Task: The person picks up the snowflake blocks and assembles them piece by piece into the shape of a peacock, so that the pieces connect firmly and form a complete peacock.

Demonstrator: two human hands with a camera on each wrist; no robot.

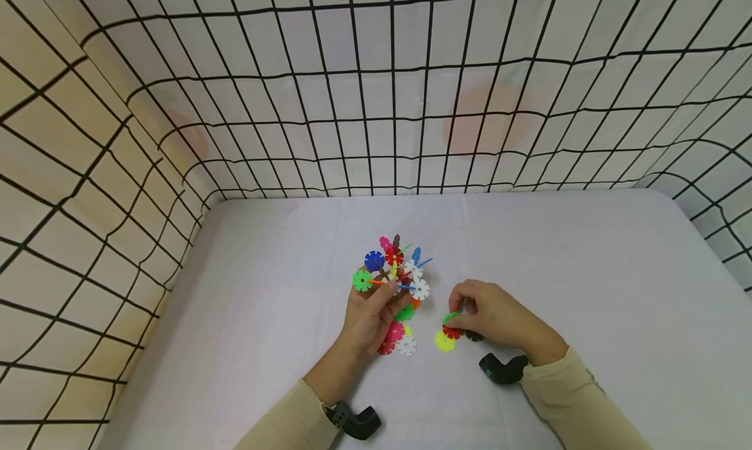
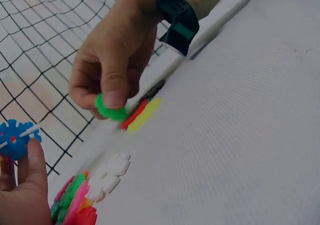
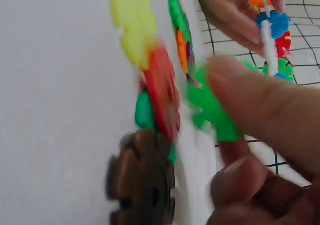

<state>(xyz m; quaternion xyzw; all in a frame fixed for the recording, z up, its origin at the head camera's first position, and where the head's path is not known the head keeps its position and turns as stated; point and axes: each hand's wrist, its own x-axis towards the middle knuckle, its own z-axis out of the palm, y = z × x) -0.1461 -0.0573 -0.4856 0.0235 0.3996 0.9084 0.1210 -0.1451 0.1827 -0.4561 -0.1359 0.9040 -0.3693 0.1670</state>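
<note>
My left hand (image 1: 365,316) holds a cluster of joined plastic snowflake discs (image 1: 393,257) between thumb and fingers. The cluster has blue, green, red, white, pink and brown discs slotted together at angles. To the right, my right hand (image 1: 496,311) pinches a green snowflake disc (image 3: 215,110) between thumb and finger, just above the table. Below that hand lie a yellow disc (image 1: 445,341), a red disc (image 3: 164,92) and a dark brown disc (image 3: 145,177). Under my left hand is a loose pile with a white disc (image 1: 407,345) and a pink disc (image 1: 395,332).
A white cloth covers the table (image 1: 264,280). Black wire mesh (image 1: 393,120) rises along the back and both sides. Each wrist carries a black strap mount, such as the right wrist mount (image 1: 503,369).
</note>
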